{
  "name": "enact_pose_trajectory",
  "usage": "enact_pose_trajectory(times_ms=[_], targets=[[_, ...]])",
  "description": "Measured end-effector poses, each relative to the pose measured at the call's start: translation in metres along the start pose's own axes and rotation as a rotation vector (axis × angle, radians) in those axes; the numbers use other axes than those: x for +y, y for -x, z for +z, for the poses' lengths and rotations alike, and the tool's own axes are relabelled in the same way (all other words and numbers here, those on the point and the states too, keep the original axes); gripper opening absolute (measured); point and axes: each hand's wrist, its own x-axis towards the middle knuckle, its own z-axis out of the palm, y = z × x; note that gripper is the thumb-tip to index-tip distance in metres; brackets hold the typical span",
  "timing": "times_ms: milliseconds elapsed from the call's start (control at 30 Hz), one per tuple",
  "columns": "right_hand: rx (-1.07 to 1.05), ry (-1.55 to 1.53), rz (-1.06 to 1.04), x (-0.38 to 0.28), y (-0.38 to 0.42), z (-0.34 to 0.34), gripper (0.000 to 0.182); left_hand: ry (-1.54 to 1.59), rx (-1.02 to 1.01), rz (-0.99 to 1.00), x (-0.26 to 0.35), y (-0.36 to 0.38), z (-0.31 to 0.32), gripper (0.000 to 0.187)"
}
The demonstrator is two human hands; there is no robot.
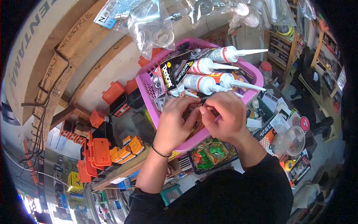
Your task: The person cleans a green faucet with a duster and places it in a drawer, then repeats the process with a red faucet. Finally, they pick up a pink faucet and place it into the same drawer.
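Note:
Both hands meet over the front part of a pink plastic basket (149, 108). My left hand (175, 121) has its thumb and fingers pinched together, and my right hand (225, 115) is curled close beside it, fingertips nearly touching. Whatever lies between the fingertips is too small and dark to make out. Behind the hands, several white sealant tubes with nozzles, one of them a front tube (199, 83), lie in the basket. A black Dextone package (167, 75) stands at their left.
Plastic-bagged hardware (151, 28) hangs above the basket. Orange cases (100, 151) and small orange boxes (128, 149) sit at left. A clear round container (291, 141) stands at right, near papers. Below the basket is a black tray (197, 170) with green packets.

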Motion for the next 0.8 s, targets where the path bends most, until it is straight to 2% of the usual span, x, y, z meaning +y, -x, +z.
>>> enact_pose_trajectory(times_ms=[100,200,267,300,400,500,533,567,633,800], targets=[[0.013,-0.003,0.007,-0.004,-0.001,-0.003,0.014,0.088,0.011,-0.098,0.004,0.001,-0.001,0.020],[0.051,-0.034,-0.045,-0.001,0.002,-0.010,0.010,0.068,0.036,-0.069,0.000,0.002,0.001,0.022],[0.173,-0.181,-0.132,0.002,0.010,-0.014,0.007,0.015,0.003,0.015,-0.009,0.002,0.000,0.023],[0.174,-0.177,-0.129,0.005,0.012,-0.015,0.007,-0.043,-0.035,0.095,-0.011,0.002,0.000,0.024],[0.273,-0.521,-0.040,0.008,0.019,-0.016,0.003,-0.009,0.011,0.155,-0.004,0.004,-0.001,0.029],[0.260,-0.629,-0.038,0.008,0.021,-0.019,0.002,0.053,0.044,0.088,0.003,0.006,0.000,0.035],[0.262,-0.615,-0.093,0.009,0.021,-0.018,0.003,0.129,0.021,-0.020,0.006,0.009,-0.001,0.044],[0.263,-0.615,-0.096,0.007,0.021,-0.018,0.003,0.128,0.022,-0.018,0.005,0.009,-0.002,0.044],[0.182,-0.531,-0.146,0.004,0.022,-0.017,0.006,0.090,-0.029,0.141,0.002,0.010,-0.003,0.051],[0.129,-0.493,-0.144,-0.002,0.024,-0.016,0.012,0.152,-0.070,0.096,0.007,0.011,-0.004,0.053]])
